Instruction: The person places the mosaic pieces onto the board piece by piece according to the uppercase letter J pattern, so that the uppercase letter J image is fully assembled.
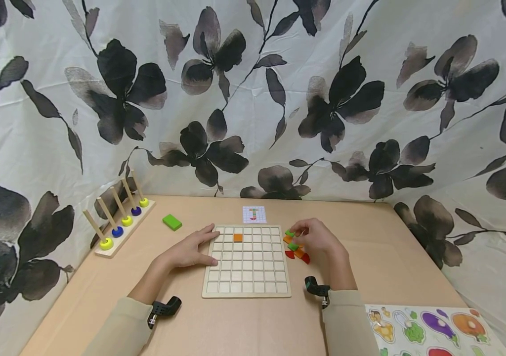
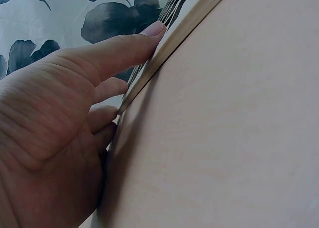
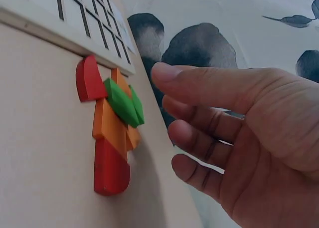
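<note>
A pale wooden grid board [image 1: 246, 295] lies mid-table, with one orange square block [image 1: 237, 238] in a cell near its top. My left hand [image 1: 190, 248] rests at the board's left edge, fingers fairly straight; in the left wrist view its thumb [image 2: 124, 51] lies on the rim. Beside the board's right edge is a small pile of red [image 3: 89, 81], orange [image 3: 110, 123] and green [image 3: 121, 102] blocks. Over that pile, my right hand [image 1: 317, 237] hovers with loosely bent fingers; in the right wrist view they stand apart from the blocks, and nothing shows in them.
Behind the board lies a small pattern card [image 1: 254, 214]. At the back left stand a peg rack [image 1: 112, 249] with yellow and blue rings and a green block [image 1: 172, 222]. A vegetable picture sheet [image 1: 413, 316] covers the front right; a floral cloth [image 1: 253, 99] hangs behind.
</note>
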`<action>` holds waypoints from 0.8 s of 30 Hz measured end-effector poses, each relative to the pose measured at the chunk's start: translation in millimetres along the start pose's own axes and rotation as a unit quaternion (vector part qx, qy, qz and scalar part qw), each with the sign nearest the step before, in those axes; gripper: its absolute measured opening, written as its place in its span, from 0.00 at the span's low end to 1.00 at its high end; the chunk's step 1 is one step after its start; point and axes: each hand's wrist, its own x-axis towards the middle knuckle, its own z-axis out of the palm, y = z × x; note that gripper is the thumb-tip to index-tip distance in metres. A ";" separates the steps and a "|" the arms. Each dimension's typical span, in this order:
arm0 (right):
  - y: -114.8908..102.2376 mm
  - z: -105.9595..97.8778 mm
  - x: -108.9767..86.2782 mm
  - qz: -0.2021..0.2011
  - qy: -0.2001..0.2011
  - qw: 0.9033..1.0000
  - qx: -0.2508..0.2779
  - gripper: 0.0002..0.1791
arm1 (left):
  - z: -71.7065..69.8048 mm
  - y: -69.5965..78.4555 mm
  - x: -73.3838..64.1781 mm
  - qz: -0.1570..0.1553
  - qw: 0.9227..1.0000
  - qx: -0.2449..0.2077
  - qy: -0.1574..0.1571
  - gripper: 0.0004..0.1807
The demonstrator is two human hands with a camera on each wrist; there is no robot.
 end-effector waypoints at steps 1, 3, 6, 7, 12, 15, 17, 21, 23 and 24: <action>1.1 -0.6 0.1 -0.001 -0.005 1.000 -0.003 0.12 | 0.1 -0.1 0.1 -0.001 1.000 0.000 0.000 0.52; 2.7 -1.2 0.1 0.002 -0.014 1.000 -0.007 0.12 | 0.3 -0.3 0.1 -0.004 1.000 -0.002 0.000 0.52; 5.3 -1.0 0.6 0.012 -0.023 1.000 -0.013 0.12 | 0.6 -0.4 -0.1 -0.005 1.000 -0.003 0.001 0.52; 6.3 -0.6 0.9 0.016 -0.025 0.999 -0.013 0.12 | 0.6 -0.5 -0.3 -0.005 1.000 -0.003 0.001 0.52; 11.7 3.9 1.7 0.030 -0.013 0.999 -0.002 0.12 | 0.7 -0.1 -0.4 -0.004 1.000 -0.007 0.000 0.52; 12.8 6.0 1.8 0.034 -0.007 0.999 0.006 0.12 | 0.8 0.0 -0.1 -0.004 1.000 -0.007 -0.001 0.52; 12.3 6.6 1.9 0.035 -0.009 0.999 0.009 0.11 | 0.8 -0.2 0.1 -0.005 1.000 -0.005 0.000 0.52; 11.3 6.7 1.6 0.040 -0.020 0.999 0.011 0.11 | 0.7 -0.7 0.2 -0.006 1.000 -0.003 0.001 0.52; 11.1 7.1 1.7 0.046 -0.024 0.999 0.012 0.11 | 0.6 -0.6 0.1 -0.006 1.000 -0.004 0.001 0.52; 11.2 7.4 1.5 0.050 -0.026 0.998 0.013 0.11 | 0.6 -0.6 0.1 -0.007 1.000 -0.005 0.001 0.52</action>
